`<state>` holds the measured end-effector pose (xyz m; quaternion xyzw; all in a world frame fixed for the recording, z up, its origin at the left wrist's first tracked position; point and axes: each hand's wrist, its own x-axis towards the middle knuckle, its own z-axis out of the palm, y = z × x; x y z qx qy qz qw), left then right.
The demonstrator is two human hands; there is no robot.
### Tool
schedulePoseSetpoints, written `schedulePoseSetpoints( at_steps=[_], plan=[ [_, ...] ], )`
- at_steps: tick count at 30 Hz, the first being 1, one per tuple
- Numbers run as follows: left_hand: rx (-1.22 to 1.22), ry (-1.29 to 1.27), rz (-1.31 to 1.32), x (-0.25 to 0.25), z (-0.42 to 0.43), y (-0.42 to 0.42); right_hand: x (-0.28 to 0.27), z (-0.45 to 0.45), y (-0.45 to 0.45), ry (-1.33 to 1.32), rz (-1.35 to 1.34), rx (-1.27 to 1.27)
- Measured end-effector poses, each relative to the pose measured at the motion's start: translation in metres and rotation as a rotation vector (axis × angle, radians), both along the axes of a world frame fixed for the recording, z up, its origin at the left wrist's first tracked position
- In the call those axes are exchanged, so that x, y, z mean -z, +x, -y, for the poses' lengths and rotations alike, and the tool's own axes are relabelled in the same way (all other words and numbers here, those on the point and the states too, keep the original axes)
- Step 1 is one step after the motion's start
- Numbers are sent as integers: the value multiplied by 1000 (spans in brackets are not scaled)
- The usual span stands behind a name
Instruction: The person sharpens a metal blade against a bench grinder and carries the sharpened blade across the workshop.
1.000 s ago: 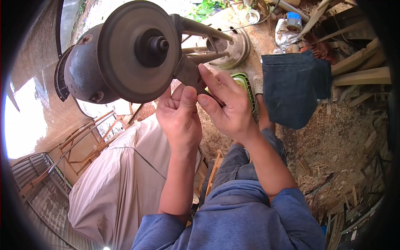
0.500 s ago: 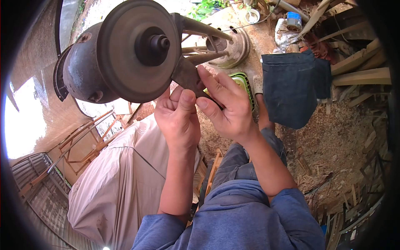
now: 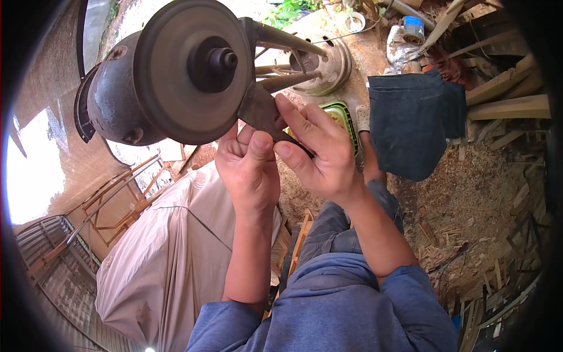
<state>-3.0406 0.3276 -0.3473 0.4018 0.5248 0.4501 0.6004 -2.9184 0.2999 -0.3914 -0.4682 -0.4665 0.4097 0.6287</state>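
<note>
A dark flat metal blade (image 3: pixel 259 111) with a narrow tail is held between my two hands, its broad end against the lower right edge of a round grinding wheel (image 3: pixel 176 76). My left hand (image 3: pixel 249 167) is closed on the blade's lower edge, thumb up and fingers curled, close under the wheel. From the right, my right hand (image 3: pixel 322 149) pinches the blade and its narrow tail between thumb and fingers. The wheel's face looks smooth, and a motor housing (image 3: pixel 111 97) sits behind it on the left.
Metal stand legs (image 3: pixel 290 44) run from the machine to a round base (image 3: pixel 331 73). Below left is a beige cloth cover (image 3: pixel 170 252). A green-rimmed basket (image 3: pixel 352 126), a dark cloth (image 3: pixel 404 126) and wood pieces (image 3: pixel 510 108) lie to the right.
Both hands have shifted slightly left with the blade, and its broad end has moved left and a little down along the wheel's edge.
</note>
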Motion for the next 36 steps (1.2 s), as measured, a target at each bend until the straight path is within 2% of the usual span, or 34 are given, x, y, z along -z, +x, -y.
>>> schedulePoseSetpoints(
  at_steps=[21,29,36],
  plan=[
    [-5,-36,24,-6,-3,7,11,-3,-3,28,12,38],
    [-22,-46,-12,-1,-4,9,8,-4,0,-38,46,27],
    [-152,-106,72,-5,-4,20,10,-3,1,-73,56,17]
  ],
)
